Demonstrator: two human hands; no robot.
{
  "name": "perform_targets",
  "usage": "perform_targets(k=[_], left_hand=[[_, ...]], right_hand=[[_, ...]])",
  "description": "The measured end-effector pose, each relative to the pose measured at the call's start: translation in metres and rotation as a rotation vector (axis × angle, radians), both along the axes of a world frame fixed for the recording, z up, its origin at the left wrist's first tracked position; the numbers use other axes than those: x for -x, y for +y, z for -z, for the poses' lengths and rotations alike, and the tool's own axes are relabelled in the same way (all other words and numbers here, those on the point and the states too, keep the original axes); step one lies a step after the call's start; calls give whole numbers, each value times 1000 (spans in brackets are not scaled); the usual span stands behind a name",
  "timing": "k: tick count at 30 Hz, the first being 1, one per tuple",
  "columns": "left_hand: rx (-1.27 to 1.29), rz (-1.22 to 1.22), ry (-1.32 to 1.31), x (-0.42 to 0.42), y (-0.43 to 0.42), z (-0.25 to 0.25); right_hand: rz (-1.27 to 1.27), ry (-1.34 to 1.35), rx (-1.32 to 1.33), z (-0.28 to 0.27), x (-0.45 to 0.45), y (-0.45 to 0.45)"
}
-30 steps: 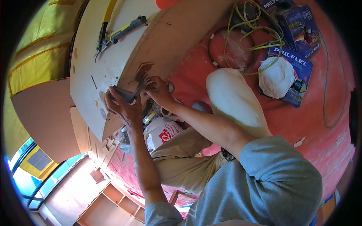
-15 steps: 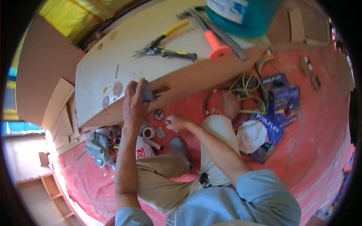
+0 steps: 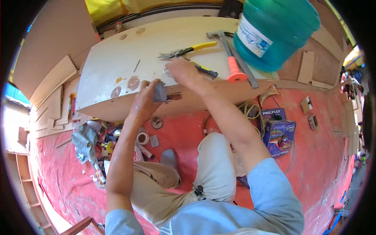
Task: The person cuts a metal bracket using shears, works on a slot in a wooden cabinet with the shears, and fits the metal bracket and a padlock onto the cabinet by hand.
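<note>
My left hand [image 3: 144, 102] grips a small grey electrical box [image 3: 159, 92] at the front edge of a wooden bench [image 3: 103, 74] with a pale top. Just right of the box, a rectangular cutout [image 3: 174, 96] shows in the bench's brown front face. My right hand [image 3: 183, 72] is closed above the bench top, its fingers round a small shiny item too unclear to name. Beside that hand lie yellow-and-black tin snips [image 3: 199, 46], their lower handle partly covered by it. Farther right rest a hammer [image 3: 234, 64] with an orange grip and a dark metal bar [image 3: 248, 74].
A teal bucket [image 3: 290, 31] stands at the bench's right end. On the red floor sheet [image 3: 188, 121] are Philflex boxes [image 3: 279, 137], coiled yellowish wire [image 3: 250, 111], a white roll [image 3: 142, 138] and a grey-green bag [image 3: 84, 137]. Wood panels [image 3: 56, 80] lean at the left.
My right hand has risen from beside my knee to the bench top near the snips. My left hand still holds the grey box at the edge. The view has shifted, showing more of the bucket.
</note>
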State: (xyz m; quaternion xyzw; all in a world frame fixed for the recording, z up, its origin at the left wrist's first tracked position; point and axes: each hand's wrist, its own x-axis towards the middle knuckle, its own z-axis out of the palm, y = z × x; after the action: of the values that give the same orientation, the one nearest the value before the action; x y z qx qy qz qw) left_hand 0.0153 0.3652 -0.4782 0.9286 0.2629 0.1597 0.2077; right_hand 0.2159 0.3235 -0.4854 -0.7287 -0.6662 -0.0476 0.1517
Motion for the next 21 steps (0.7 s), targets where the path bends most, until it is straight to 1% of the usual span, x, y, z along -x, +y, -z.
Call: perform_targets(k=[2, 3, 6, 9, 10, 12, 15, 17, 18, 20, 21], left_hand=[[17, 13, -4, -2, -1, -2], [25, 5, 1, -2, -2, -4], [63, -58, 12, -1, -7, -4], [85, -125, 26, 0, -10, -9], [92, -127, 31, -3, -12, -9], [90, -52, 47, -4, -2, -3], [126, 48, 33, -3, 9, 5], [153, 56, 59, 2, 14, 9], [112, 68, 72, 3, 18, 10], [62, 109, 115, 8, 20, 19], [71, 115, 119, 8, 14, 15]], right_hand=[[8, -43, -75, 8, 4, 1], [-21, -4, -158, 13, 4, -4], [-95, 252, -389, 0, 19, -40], [-16, 788, -87, 0, 35, -82], [-7, 758, -131, 14, 44, -88], [40, 685, -226, 59, 51, -92], [-24, 676, -330, 83, 68, -79], [-112, 646, -262, 98, 73, -73], [-154, 642, -224, 107, 78, -71], [-130, 979, -93, 115, 94, -77], [-113, 1138, -23, 115, 98, -82]])
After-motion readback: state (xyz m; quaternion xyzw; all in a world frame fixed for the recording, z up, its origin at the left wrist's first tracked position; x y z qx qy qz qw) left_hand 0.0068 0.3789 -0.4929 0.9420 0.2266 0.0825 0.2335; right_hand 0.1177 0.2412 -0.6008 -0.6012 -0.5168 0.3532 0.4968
